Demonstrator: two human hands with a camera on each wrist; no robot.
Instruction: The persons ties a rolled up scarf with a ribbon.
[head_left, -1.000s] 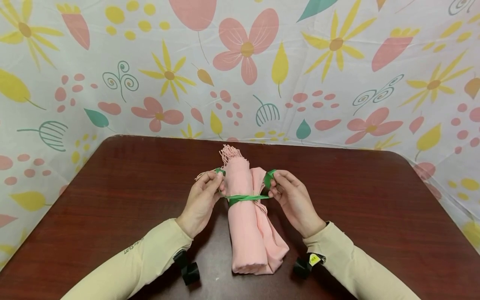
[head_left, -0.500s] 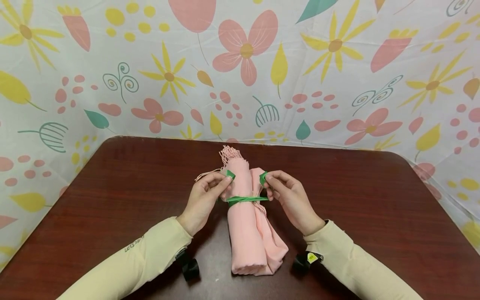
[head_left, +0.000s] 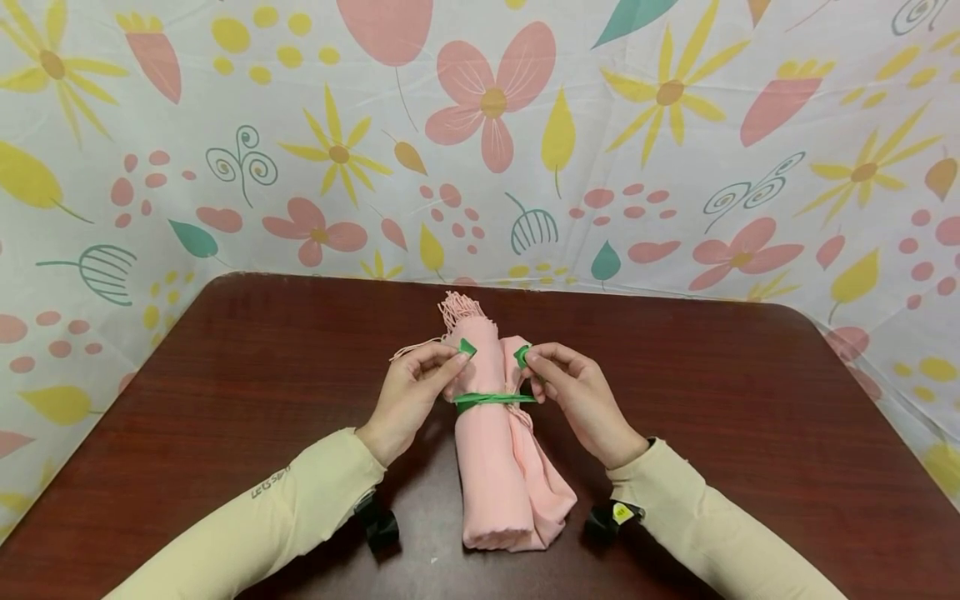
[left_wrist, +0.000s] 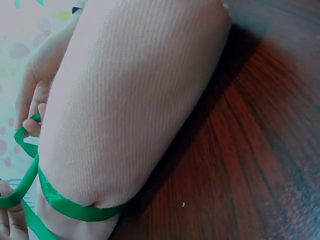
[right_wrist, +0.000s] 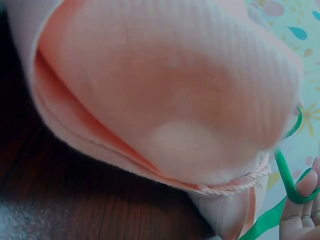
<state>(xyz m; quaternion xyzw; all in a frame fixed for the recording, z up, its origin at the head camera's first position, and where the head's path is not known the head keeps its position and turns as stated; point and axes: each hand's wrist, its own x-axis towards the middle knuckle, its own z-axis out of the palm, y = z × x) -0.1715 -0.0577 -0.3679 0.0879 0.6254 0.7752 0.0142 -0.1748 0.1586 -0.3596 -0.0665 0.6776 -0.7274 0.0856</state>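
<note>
A rolled pink scarf (head_left: 491, 475) with a fringed far end lies lengthwise before me, a looser fold along its right side. Around its middle runs a green ribbon (head_left: 483, 400), crossed on top. My left hand (head_left: 412, 392) pinches one ribbon end between thumb and fingers, its tip showing over the roll. On the other side, my right hand (head_left: 581, 396) pinches the opposite end just above the fold. In the left wrist view the ribbon band (left_wrist: 82, 211) circles the roll snugly. A ribbon loop hangs over the right hand's fingers (right_wrist: 302, 217) in the right wrist view.
The dark wooden table (head_left: 240, 400) extends on both sides of the scarf. A flower-patterned cloth (head_left: 495, 208) hangs behind its far edge. Loose fringe strands (head_left: 412, 346) spread left of the roll. Black wrist devices (head_left: 378, 529) sit below the sleeves.
Both hands have drawn closer together, bringing the ribbon ends inward above the roll. In the last half second they have barely moved. The scarf stays in place.
</note>
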